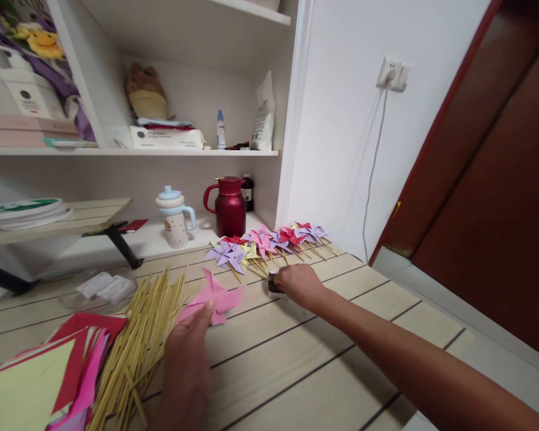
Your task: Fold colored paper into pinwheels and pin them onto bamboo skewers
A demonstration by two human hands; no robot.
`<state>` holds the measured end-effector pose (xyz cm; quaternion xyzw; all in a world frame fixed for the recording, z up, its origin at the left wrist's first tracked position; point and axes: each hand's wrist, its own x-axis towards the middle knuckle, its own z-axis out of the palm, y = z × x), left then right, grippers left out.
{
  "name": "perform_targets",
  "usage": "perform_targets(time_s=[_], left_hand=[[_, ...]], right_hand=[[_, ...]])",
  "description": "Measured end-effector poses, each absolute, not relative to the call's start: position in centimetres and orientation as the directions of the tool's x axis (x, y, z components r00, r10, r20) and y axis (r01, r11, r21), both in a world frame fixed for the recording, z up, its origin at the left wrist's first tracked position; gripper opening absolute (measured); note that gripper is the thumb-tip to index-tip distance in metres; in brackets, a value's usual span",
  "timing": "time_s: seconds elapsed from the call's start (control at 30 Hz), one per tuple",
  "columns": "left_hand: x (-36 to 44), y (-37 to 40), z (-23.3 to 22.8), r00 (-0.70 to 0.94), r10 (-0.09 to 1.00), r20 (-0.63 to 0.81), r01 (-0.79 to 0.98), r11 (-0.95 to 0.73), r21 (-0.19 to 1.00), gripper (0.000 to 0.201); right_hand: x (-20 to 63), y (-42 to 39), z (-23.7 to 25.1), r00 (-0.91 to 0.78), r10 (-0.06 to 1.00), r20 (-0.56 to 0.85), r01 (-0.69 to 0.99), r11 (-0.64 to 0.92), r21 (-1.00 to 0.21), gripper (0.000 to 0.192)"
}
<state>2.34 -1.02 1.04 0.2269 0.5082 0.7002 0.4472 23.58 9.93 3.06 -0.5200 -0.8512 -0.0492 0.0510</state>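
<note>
My left hand [189, 353] pinches a pink paper pinwheel [218, 296] with the thumb on top, near its centre; no stick shows on it. Further right, my right hand [300, 284] is at a small box [275, 292] with dark contents. Its fingers are bent together and dip into the box, so whatever they grip is hidden. Behind the box lies a row of finished pinwheels [261, 240] on sticks, in purple, pink, red and yellow. Left of my left hand, a heap of thin wooden sticks [146, 329] is spread out.
Coloured paper sheets [31, 374] are stacked at the front left, by a clear plastic packet [101, 287]. A red jug [230, 206] and a lidded cup [176, 218] stand on the shelf behind the table. A small raised stand [101, 209] holds white plates. A cord [374, 173] hangs at right.
</note>
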Motion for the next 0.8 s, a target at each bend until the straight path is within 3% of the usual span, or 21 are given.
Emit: perform_targets(time_s=[0.13, 0.33, 0.57, 0.8], left_hand=[[2.5, -1.0, 0.9, -0.477, 0.867, -0.141, -0.352, -0.042, 0.935, 0.032], [2.5, -1.4, 0.9, -0.504, 0.86, -0.076, -0.288, -0.085, 0.954, 0.034], [2.5, -1.7, 1.3, -0.507, 0.86, -0.054, -0.26, -0.093, 0.961, 0.038], [1.7, -0.9, 0.4, -0.55, 0.825, -0.131, -0.311, -0.057, 0.949, 0.042]], right_hand=[[23.4, 10.3, 2.6, -0.47, 0.878, 0.088, 0.88, 0.459, 0.12, 0.019], [23.4, 10.6, 2.3, -0.513, 0.855, 0.074, 0.854, 0.499, 0.149, 0.017], [23.6, 10.6, 2.5, -0.521, 0.847, 0.102, 0.852, 0.51, 0.119, 0.016], [24.3, 10.9, 3.4, -0.446, 0.887, 0.124, 0.894, 0.447, 0.017, 0.018]])
